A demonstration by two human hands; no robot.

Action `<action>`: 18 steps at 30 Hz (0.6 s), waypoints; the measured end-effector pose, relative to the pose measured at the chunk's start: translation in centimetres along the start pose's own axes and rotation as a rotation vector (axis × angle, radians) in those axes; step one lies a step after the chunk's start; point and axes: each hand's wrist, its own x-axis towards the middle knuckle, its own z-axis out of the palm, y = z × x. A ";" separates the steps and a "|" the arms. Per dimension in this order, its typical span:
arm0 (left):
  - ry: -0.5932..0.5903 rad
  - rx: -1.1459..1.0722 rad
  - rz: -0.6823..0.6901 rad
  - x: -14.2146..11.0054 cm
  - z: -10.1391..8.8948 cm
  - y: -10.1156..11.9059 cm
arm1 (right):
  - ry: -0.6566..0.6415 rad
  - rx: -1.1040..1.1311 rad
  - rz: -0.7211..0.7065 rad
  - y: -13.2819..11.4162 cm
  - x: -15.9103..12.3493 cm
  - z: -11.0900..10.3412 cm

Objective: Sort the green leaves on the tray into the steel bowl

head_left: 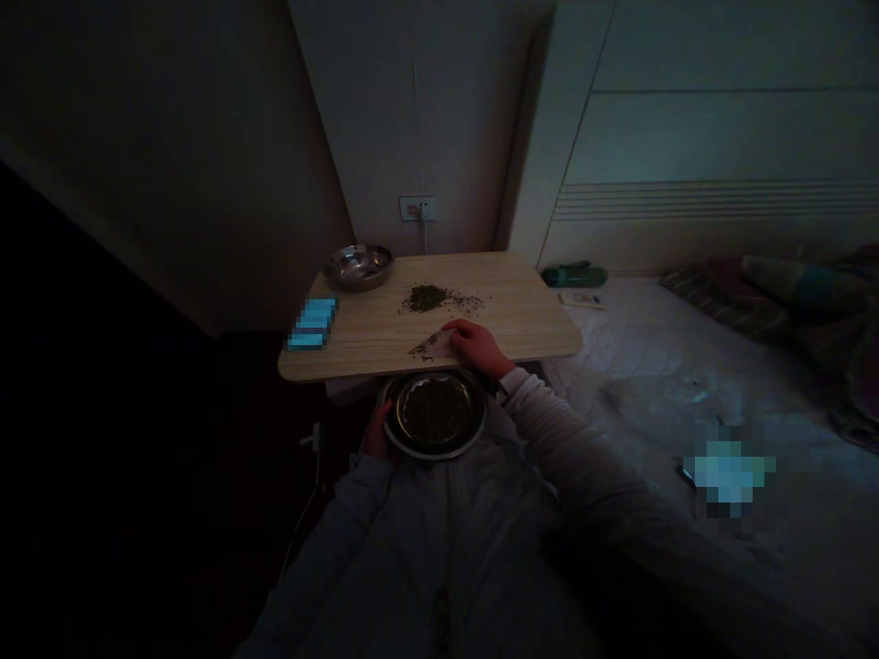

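Note:
In the head view my left hand (380, 430) grips the left rim of a round metal bowl (391, 437), held just below the table's front edge. Dark, fine pieces lie inside the bowl. My right hand (475, 345) is over the front of the small wooden table (371, 339), fingers curled together. Beside its fingertips is a pale patch (443, 342) with dark bits on it; in the dim light I cannot tell what it is. Farther back lies a heap of dark green, seed-like pieces (427, 297), with sparser purplish bits (468, 302) to its right.
A second metal bowl (358, 267) stands at the table's back left corner. A lit, blurred screen (312, 324) lies at the left edge. To the right, a bed (618, 357) bears a green bottle (575, 275), a pale remote (581, 300) and another lit device (729, 471).

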 end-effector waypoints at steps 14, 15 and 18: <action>-0.018 -0.014 0.013 -0.4 0.2 0.0 | -0.001 -0.015 -0.022 0.1 -0.1 0.0; -0.021 -0.019 0.007 -0.4 0.2 0.0 | -0.002 -0.018 -0.021 0.1 -0.1 0.0; -0.031 -0.034 -0.010 -0.4 0.3 0.0 | -0.005 -0.020 -0.021 0.2 0.0 0.1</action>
